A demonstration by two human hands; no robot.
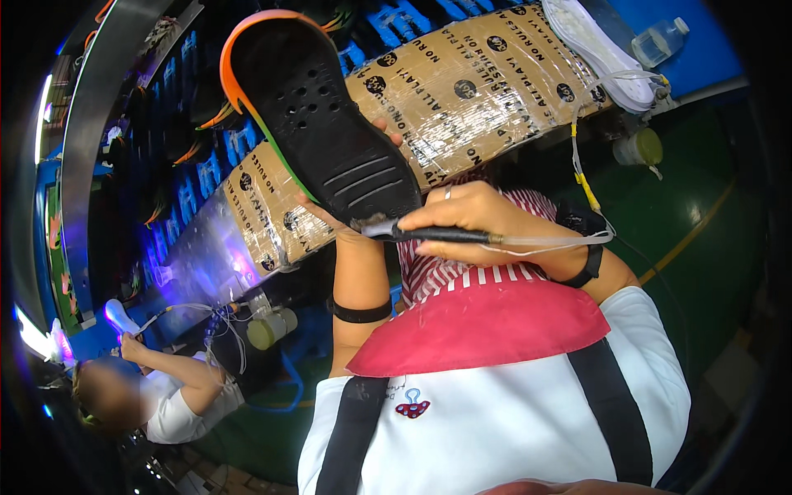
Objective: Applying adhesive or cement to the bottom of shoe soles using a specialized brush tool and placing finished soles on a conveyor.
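Note:
A black shoe sole [351, 144] with an orange-to-green rim is tilted up in front of me. It has round holes toward the far end and grooves near its heel. My left hand [328, 221] grips it from beneath; fingertips show on both sides and the palm is hidden. In my right hand [466, 213] is a brush [450, 235] with a black handle, pinched like a pen. Its pale, flat head lies at the sole's near heel edge; whether the bristles touch is hard to tell. Thin clear tubing [553, 241] runs from the handle's end past my right wrist.
Beneath the sole stretches a bench covered in taped cardboard [462, 91]. Beyond it are blue racks [404, 21]. A white sole [598, 49] and a clear bottle [660, 43] lie at the far right, above a hanging container [637, 148]. At left, a co-worker [186, 388] holds a pale sole [121, 317].

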